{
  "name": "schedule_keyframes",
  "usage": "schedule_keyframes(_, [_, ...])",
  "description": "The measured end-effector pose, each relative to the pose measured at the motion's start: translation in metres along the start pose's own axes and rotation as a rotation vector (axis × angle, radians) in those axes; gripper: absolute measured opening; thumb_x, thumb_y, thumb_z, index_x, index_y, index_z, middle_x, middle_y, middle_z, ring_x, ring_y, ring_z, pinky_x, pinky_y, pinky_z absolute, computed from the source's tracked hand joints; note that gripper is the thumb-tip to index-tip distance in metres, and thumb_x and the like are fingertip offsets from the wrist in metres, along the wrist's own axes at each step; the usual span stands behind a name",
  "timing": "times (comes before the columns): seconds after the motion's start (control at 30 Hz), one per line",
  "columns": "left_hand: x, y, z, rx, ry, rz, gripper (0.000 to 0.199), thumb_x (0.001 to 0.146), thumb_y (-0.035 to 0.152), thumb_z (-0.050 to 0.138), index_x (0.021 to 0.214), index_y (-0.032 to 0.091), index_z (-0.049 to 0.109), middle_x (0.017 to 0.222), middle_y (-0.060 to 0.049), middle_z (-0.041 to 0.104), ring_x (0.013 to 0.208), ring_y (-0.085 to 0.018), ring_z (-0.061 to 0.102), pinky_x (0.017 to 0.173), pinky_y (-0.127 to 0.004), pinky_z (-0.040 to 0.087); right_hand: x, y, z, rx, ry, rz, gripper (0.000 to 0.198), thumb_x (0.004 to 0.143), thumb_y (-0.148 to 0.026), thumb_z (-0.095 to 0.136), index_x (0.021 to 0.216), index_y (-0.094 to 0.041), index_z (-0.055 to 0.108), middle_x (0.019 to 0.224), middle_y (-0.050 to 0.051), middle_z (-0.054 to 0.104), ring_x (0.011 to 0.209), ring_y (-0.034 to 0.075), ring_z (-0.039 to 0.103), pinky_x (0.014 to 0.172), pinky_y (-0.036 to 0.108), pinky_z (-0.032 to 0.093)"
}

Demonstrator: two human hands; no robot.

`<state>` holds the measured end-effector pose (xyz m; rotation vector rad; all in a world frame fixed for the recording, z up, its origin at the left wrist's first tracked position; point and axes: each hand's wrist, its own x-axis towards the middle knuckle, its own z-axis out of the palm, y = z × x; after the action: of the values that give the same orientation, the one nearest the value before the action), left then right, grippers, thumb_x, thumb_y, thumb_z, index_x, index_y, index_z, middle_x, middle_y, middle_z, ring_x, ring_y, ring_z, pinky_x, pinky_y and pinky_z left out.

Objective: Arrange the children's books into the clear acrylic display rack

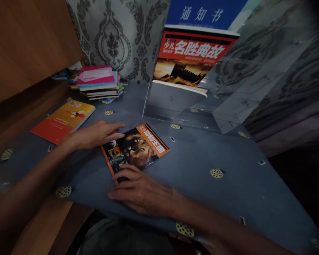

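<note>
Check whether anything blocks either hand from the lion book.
Nothing visible does: the left hand is at the upper left edge of the lion book, the right hand partly over its near corner. The red and yellow book lies off to the left.

The book between the left hand and the right hand reads 少儿 and, larger, 动物王国. Beyond the hands, the red book reads 少儿, large 名胜典故 and MINGSHENG DIANGU. Above that title, the blue cover reads 通知书; its smaller line is blurred. Beside the left wrist, the orange-red book bears print too small to read.
</note>
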<state>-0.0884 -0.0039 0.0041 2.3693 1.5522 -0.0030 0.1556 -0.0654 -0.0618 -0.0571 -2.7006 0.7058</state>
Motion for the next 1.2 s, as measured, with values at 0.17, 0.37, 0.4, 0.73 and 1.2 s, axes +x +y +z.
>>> schedule_keyframes(0.17, [-0.002, -0.003, 0.001, -0.062, -0.003, -0.015, 0.065, 0.099, 0.062, 0.032, 0.147, 0.022, 0.051, 0.132, -0.01, 0.069, 0.117, -0.029, 0.064, 0.097, -0.037, 0.045, -0.014, 0.004, -0.006, 0.18, 0.182, 0.081, 0.022, 0.101, -0.021, 0.056, 0.113, -0.015, 0.073, 0.097, 0.007, 0.077, 0.115, 0.017, 0.063, 0.111, 0.039, 0.044])
schedule_keyframes(0.37, [-0.002, -0.009, 0.006, -0.09, 0.035, -0.019, 0.064, 0.098, 0.063, 0.036, 0.147, 0.025, 0.053, 0.128, -0.009, 0.072, 0.114, -0.029, 0.065, 0.094, -0.037, 0.046, -0.031, 0.022, -0.02, 0.318, 0.329, 0.277, 0.016, 0.098, -0.027, 0.062, 0.103, -0.021, 0.077, 0.105, 0.008, 0.075, 0.104, 0.018, 0.068, 0.095, 0.04, 0.054])
schedule_keyframes(0.4, [-0.001, -0.009, 0.006, -0.095, 0.034, -0.018, 0.065, 0.098, 0.063, 0.036, 0.146, 0.024, 0.053, 0.126, -0.009, 0.073, 0.112, -0.029, 0.066, 0.094, -0.037, 0.046, -0.034, 0.027, -0.022, 0.322, 0.364, 0.305, 0.016, 0.097, -0.028, 0.062, 0.101, -0.021, 0.077, 0.103, 0.008, 0.075, 0.103, 0.018, 0.069, 0.093, 0.039, 0.055])
schedule_keyframes(0.73, [0.0, -0.004, 0.016, -0.178, 0.135, 0.008, 0.059, 0.097, 0.059, 0.04, 0.134, 0.02, 0.065, 0.118, -0.01, 0.076, 0.105, -0.03, 0.069, 0.096, -0.042, 0.049, -0.058, 0.058, -0.046, -0.027, 0.555, 0.619, 0.027, 0.099, -0.029, 0.054, 0.084, -0.022, 0.075, 0.074, 0.003, 0.071, 0.077, 0.019, 0.067, 0.076, 0.034, 0.052])
schedule_keyframes(1.2, [0.027, 0.005, 0.034, -0.394, 0.143, -0.145, 0.047, 0.09, 0.055, 0.049, 0.107, 0.015, 0.067, 0.081, -0.007, 0.07, 0.074, -0.023, 0.064, 0.064, -0.032, 0.044, -0.062, 0.059, -0.042, -0.416, 0.606, 0.661, 0.022, 0.098, -0.026, 0.054, 0.103, -0.022, 0.075, 0.099, 0.01, 0.076, 0.103, 0.027, 0.067, 0.096, 0.049, 0.048])
